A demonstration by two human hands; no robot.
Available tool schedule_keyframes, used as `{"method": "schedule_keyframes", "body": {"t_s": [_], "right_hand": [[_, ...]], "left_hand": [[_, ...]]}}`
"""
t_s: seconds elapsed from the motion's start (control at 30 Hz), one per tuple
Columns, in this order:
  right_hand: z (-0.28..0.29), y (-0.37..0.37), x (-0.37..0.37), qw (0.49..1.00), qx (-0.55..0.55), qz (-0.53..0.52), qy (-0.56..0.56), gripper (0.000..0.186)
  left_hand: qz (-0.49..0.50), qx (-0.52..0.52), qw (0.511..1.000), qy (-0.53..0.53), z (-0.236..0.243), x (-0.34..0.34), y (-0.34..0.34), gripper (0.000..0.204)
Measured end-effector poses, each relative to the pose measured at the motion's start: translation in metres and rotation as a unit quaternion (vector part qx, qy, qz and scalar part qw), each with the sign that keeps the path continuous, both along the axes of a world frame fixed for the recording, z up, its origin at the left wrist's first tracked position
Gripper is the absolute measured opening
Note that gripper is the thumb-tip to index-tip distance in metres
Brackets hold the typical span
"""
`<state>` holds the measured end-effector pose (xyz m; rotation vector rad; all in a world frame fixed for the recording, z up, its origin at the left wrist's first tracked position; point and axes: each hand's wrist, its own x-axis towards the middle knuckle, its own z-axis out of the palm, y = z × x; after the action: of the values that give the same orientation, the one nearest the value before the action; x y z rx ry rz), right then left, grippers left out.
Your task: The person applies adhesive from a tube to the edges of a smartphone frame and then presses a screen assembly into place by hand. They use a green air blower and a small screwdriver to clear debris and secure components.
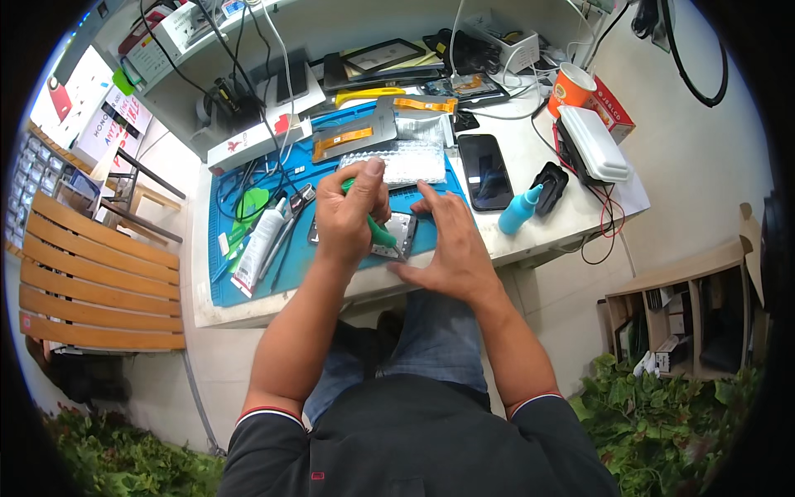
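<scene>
Left hand (354, 211): fingers closed round the green tool (380, 234), its tip at the opened phone (407, 227) on the blue mat (290, 277), near the table's (571, 215) front edge. Right hand (455, 242): fingers spread about the phone's right end, contact unclear. Step, as judged: tool work on the phone; next move calls for holding it steady. Containers: tube (263, 240) at left, bottle (517, 214) and orange cup (570, 91) at right, contents of all unseen

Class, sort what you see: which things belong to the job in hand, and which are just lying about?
Job in hand:
green tool, in the grip of the left hand
metallic device, right hand open beside it
blue mat, beneath

Just lying about:
orange cup
white case
wooden bench
greenery
</scene>
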<state>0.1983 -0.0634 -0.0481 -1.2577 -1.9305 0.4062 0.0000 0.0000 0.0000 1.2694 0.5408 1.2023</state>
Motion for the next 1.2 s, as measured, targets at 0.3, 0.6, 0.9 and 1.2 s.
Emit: {"method": "schedule_keyframes", "body": {"t_s": [0.3,0.6,0.9,1.2], "right_hand": [[0.001,-0.002,-0.003,1.000,0.018,-0.015,0.021,0.125],[0.002,-0.002,-0.003,0.999,0.021,-0.018,0.018,0.125],[0.004,-0.004,-0.006,1.000,0.020,-0.011,0.014,0.127],[0.004,-0.001,-0.005,0.999,0.038,-0.016,-0.001,0.121]], "left_hand": [[0.112,0.276,0.954,0.023,0.016,0.035,0.005,0.035],[0.122,0.270,0.952,0.075,0.018,0.039,0.009,0.040],[0.138,0.301,0.933,0.144,0.019,0.031,0.011,0.040],[0.185,0.322,0.906,0.202,0.040,-0.025,0.027,0.045]]}}
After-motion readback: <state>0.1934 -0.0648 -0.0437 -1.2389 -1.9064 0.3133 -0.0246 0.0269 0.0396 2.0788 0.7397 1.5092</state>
